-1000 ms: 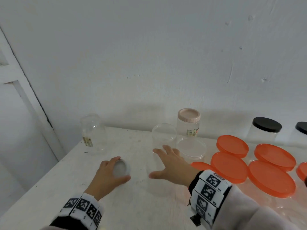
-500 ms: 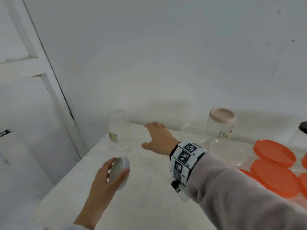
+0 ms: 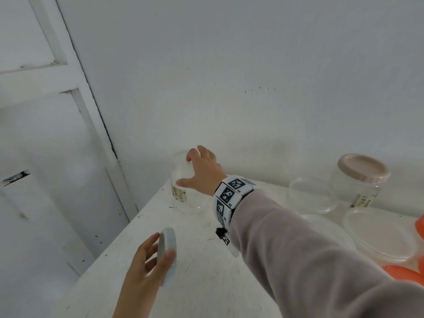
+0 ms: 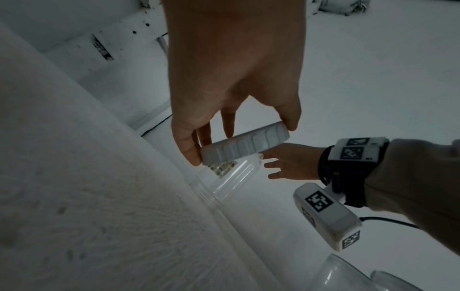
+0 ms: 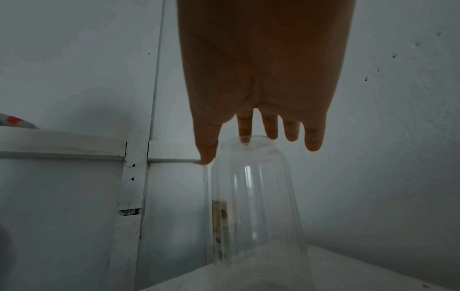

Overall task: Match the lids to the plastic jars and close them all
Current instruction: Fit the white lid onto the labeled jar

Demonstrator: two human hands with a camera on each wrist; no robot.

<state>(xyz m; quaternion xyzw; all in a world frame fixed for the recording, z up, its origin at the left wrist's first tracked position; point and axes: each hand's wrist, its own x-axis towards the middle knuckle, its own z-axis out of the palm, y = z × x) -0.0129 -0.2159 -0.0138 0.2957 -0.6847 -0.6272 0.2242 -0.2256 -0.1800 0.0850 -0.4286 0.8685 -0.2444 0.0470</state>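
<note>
A clear plastic jar [image 3: 181,198] with a small label stands open at the table's far left corner, close to the wall. My right hand [image 3: 184,169] reaches over it with fingers spread: the thumb lies by the jar's shoulder and the index fingertip is at the rim. In the right wrist view the jar [image 5: 251,196] stands just under my right hand [image 5: 259,151], whose fingers hang straight. My left hand [image 3: 161,246] holds a white ribbed screw lid [image 3: 168,260] on edge above the table's near left part. The left wrist view shows the lid [image 4: 245,145] pinched between thumb and fingers of the left hand [image 4: 241,141].
The white table [image 3: 206,283] ends at its left edge next to a white door frame [image 3: 96,125]. To the right stand a pink-lidded jar [image 3: 360,175], two open clear tubs [image 3: 309,196] [image 3: 380,232] and orange lids [image 3: 403,274].
My right hand has travelled left across the table to the clear corner jar. My left hand lifted the white lid off the table and turned it on edge. The head view swung left.
</note>
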